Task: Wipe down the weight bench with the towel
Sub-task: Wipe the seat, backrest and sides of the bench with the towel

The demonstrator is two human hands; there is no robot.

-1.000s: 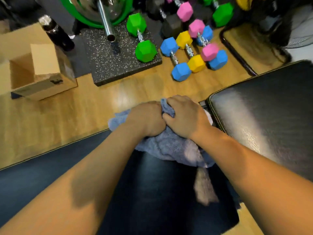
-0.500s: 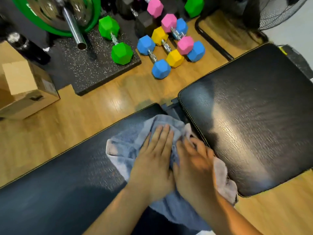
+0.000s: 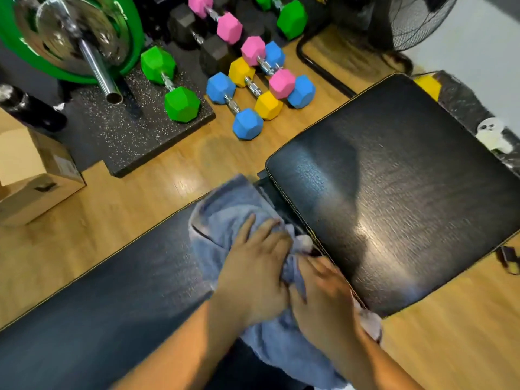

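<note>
A blue-grey towel (image 3: 225, 212) lies bunched over the end of the long black bench pad (image 3: 112, 291), by the gap to the square black seat pad (image 3: 394, 198). My left hand (image 3: 253, 274) presses flat on the towel with its fingers stretched forward. Beside it my right hand (image 3: 323, 294) also lies on the towel, fingers pointing toward the gap; it is blurred. The towel's near end hangs down past my right wrist.
Coloured hex dumbbells (image 3: 244, 108) lie on the wooden floor beyond the bench. A green weight plate on a barbell (image 3: 92, 52) sits on a speckled mat (image 3: 135, 136). A cardboard box (image 3: 33, 175) stands at left, a fan (image 3: 408, 21) at the back right.
Both hands went from gripping the bunched towel at the pad's far edge to lying flat on it. They have slid it toward the gap by the seat pad.
</note>
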